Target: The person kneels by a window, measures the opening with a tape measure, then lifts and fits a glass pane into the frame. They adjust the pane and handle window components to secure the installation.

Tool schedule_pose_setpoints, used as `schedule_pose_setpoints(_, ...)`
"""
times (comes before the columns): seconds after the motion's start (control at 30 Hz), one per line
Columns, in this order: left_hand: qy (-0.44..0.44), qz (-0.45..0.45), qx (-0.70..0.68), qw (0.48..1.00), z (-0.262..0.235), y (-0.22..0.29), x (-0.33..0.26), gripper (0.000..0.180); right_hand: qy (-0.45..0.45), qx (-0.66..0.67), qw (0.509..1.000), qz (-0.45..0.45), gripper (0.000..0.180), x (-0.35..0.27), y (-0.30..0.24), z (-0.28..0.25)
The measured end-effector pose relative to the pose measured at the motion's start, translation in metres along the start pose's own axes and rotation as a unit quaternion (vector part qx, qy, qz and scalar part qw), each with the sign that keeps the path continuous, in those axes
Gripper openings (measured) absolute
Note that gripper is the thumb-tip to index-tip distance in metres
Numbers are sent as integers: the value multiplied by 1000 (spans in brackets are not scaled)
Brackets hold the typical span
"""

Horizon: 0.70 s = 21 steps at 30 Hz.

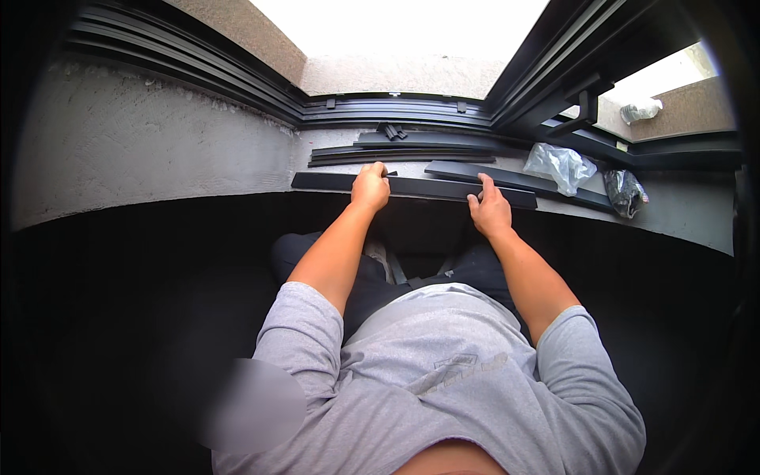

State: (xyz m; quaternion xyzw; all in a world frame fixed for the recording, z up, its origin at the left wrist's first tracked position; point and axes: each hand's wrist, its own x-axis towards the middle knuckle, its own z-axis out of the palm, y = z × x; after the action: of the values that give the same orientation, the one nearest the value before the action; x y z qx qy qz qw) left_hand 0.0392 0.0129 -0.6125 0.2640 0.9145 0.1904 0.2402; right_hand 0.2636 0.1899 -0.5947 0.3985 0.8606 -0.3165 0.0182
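A long black metal strip lies along the near edge of the sill, in front of me. My left hand is closed over its left half, and a small dark tip sticks out beside the fingers. What that tip belongs to is hidden. Farther right, my right hand rests at the same strip, thumb and forefinger apart, with the forefinger reaching past the far edge. Just beyond the right hand lies a second dark strip, partly covered by that hand.
Behind them are thin black strips, another flat strip and short dark pieces. A clear plastic bag and a dark-filled bag sit at right. A black window frame and an open sash with a handle border the sill.
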Motion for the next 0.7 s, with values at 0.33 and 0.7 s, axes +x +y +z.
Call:
schedule_pose_setpoints(0.33,-61,-115,71,989,-22,44,13,42,-61,-88,994,-8,38,11,0,-1)
schedule_pose_setpoints(0.7,37,-158,-80,983,-12,51,32,36,-72,-88,993,22,36,10,-6,-1)
